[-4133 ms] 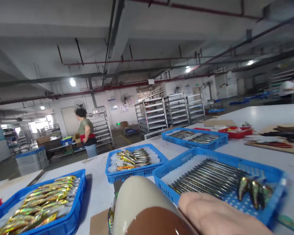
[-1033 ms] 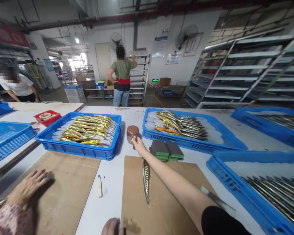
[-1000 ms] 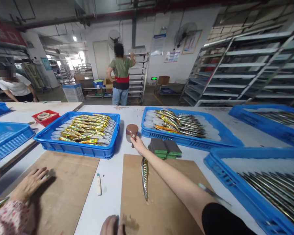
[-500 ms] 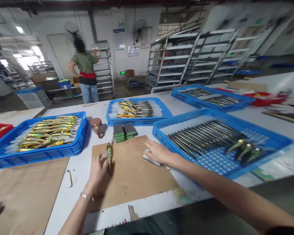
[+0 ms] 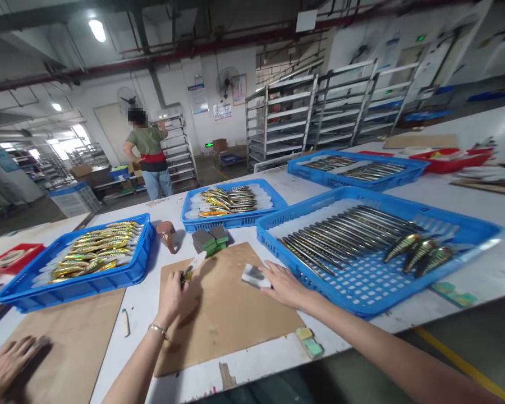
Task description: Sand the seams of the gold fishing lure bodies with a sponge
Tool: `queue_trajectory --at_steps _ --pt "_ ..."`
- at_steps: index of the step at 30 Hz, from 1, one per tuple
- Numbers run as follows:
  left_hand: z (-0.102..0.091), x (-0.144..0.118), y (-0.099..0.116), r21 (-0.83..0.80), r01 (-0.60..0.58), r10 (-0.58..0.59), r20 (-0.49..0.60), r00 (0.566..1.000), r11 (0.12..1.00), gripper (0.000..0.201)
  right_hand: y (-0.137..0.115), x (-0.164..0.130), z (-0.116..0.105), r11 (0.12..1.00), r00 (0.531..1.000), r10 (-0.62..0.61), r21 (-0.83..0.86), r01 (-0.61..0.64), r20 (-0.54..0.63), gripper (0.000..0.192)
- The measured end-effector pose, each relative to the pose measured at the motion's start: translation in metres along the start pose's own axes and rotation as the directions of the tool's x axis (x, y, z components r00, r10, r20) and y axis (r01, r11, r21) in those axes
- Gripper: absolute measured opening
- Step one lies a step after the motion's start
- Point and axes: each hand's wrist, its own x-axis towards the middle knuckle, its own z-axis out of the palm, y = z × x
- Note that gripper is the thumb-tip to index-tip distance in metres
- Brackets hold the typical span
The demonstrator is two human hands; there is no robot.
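Note:
My left hand (image 5: 173, 297) is closed around a small fish-shaped lure (image 5: 188, 274) with gold and dark markings, over the left part of a brown cardboard sheet (image 5: 227, 314). A pale piece sticks out beyond the lure; my fingers hide much of its body. My right hand (image 5: 284, 285) lies low over the sheet's right edge, its fingers apart at the right end of a flat grey-white block (image 5: 253, 276). Beyond the sheet sit several dark-and-green blocks (image 5: 210, 240). A brown cup-like object (image 5: 166, 235) stands to their left.
Blue trays of lures stand at left (image 5: 143, 264), centre (image 5: 193, 224), right (image 5: 362, 306) and back right (image 5: 298, 171). Another person's hand (image 5: 8, 362) rests at lower left. A person (image 5: 149, 151) stands near shelf racks (image 5: 286, 120). A yellow-green block (image 5: 309, 342) lies near the table edge.
The view has tilted up. My right hand has drawn back toward the right, uncovering more of the grey-white block. My left hand has turned the lure. Another person's hand shows more at lower left.

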Motion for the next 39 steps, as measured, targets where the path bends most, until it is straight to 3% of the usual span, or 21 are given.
queue_trajectory --at_steps 4,6,8,12,14,17,20,24,28,35,39 --pt "-0.019 -0.053 -0.006 -0.083 -0.247 0.252 0.053 0.966 0.965 0.036 -0.016 0.028 0.019 1.0 1.0 0.015 -0.02 -0.015 0.009 0.067" --pt "-0.027 -0.071 -0.008 -0.128 -0.368 0.379 0.072 0.923 0.921 0.035 -0.018 0.035 0.026 1.0 1.0 0.018 -0.012 -0.017 0.018 0.064" --pt "-0.032 -0.081 -0.01 -0.125 -0.423 0.435 0.093 0.896 0.898 0.033 -0.019 0.036 0.029 1.0 1.0 0.013 -0.003 -0.013 0.011 0.056" --pt "-0.033 -0.084 -0.014 -0.068 -0.437 0.441 0.197 0.876 0.897 0.03 -0.022 0.019 0.028 0.999 0.999 -0.027 0.031 0.027 -0.021 0.053" --pt "-0.028 -0.081 -0.017 -0.055 -0.441 0.438 0.267 0.858 0.896 0.033 -0.031 0.003 0.029 0.99 0.992 -0.099 0.09 0.106 -0.074 0.056" --pt "-0.017 -0.077 -0.026 -0.044 -0.433 0.422 0.334 0.843 0.9 0.031 -0.052 -0.022 0.039 0.941 0.941 -0.278 0.14 0.307 -0.195 0.055" --pt "-0.007 -0.073 -0.036 -0.053 -0.428 0.418 0.349 0.838 0.902 0.028 -0.073 -0.039 0.057 0.908 0.899 -0.383 0.09 0.408 -0.212 0.049" --pt "-0.002 -0.075 -0.042 -0.067 -0.388 0.39 0.296 0.872 0.919 0.047 -0.083 -0.051 0.075 0.908 0.88 -0.38 0.064 0.413 -0.283 0.045" --pt "0.004 -0.082 -0.042 -0.125 -0.3 0.322 0.231 0.918 0.946 0.052 -0.087 -0.055 0.076 0.906 0.848 -0.395 0.001 0.423 -0.353 0.043" --pt "0.015 -0.091 -0.039 -0.168 -0.277 0.302 0.151 0.941 0.946 0.058 -0.135 -0.026 0.074 0.898 0.801 -0.416 -0.059 0.435 -0.429 0.036" --pt "0.018 -0.094 -0.038 -0.184 -0.285 0.31 0.124 0.943 0.941 0.059 -0.122 -0.033 0.07 0.876 0.793 -0.459 -0.053 0.48 -0.401 0.033"
